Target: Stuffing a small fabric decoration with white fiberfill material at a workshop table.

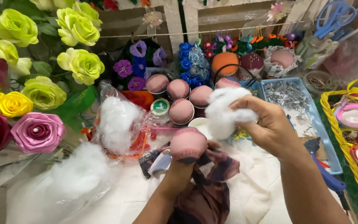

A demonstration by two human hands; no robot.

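In the head view the left hand (182, 166) is closed around a stuffed pink fabric ball (188, 144), its loose cloth tail hanging below, above the white table (121, 199). The right hand (270, 128) pinches a tuft of white stuffing (224, 110) just beside it. I judge that small tufts, pressed in evenly while the neck stays gripped tight, would keep the ball round.

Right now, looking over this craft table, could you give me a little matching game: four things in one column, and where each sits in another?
Things:
1. White stuffing tuft
2. Pink stuffed ball
3. Pink ribbon rose
4. Blue scissors

Places:
A. Top right, hanging
B. In the right hand
C. Far left, among the flowers
D. On the left hand, with dark cloth beneath

Pairs: 1-B, 2-D, 3-C, 4-A
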